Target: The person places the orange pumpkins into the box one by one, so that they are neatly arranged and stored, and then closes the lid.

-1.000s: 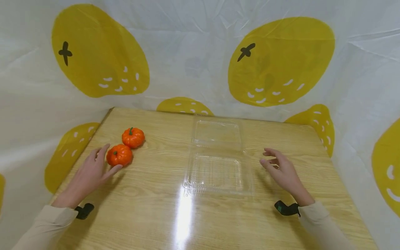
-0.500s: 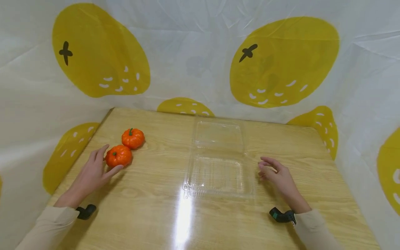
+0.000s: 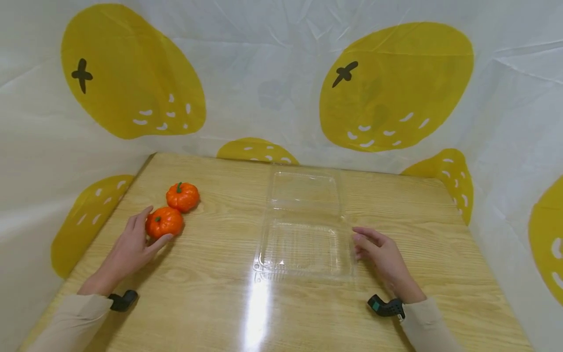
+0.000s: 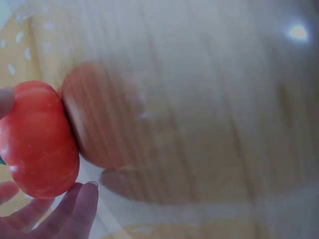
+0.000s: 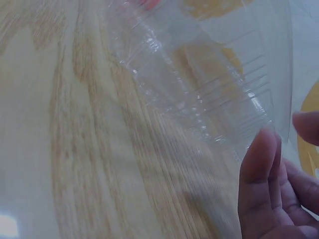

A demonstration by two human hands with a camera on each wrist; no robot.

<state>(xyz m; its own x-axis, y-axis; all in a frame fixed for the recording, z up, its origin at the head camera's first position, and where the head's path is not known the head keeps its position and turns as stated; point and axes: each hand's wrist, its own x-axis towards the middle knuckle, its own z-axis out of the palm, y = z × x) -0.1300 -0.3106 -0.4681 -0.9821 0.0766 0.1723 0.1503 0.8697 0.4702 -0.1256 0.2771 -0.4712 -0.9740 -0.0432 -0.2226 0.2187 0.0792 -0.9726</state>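
Note:
Two small orange pumpkins with green stems lie on the left side of the table in the head view. My left hand (image 3: 127,247) holds the nearer pumpkin (image 3: 164,223), fingers round its left side and thumb at its front. The left wrist view shows this pumpkin (image 4: 40,142) between thumb and fingers. The farther pumpkin (image 3: 183,197) sits right behind it. A clear plastic clamshell box (image 3: 303,274) stands opened out flat at the middle. My right hand (image 3: 387,261) is at its right edge, fingers loosely bent, thumb apart from them in the right wrist view.
The wooden table (image 3: 211,303) reaches to a white curtain (image 3: 264,68) printed with large yellow fruit at the back and sides. A bright strip of light reflects on the wood in front of the box.
My right hand has moved left and nearer to me, up to the box's right edge. The left hand has come slightly closer round the nearer pumpkin, which stays in place.

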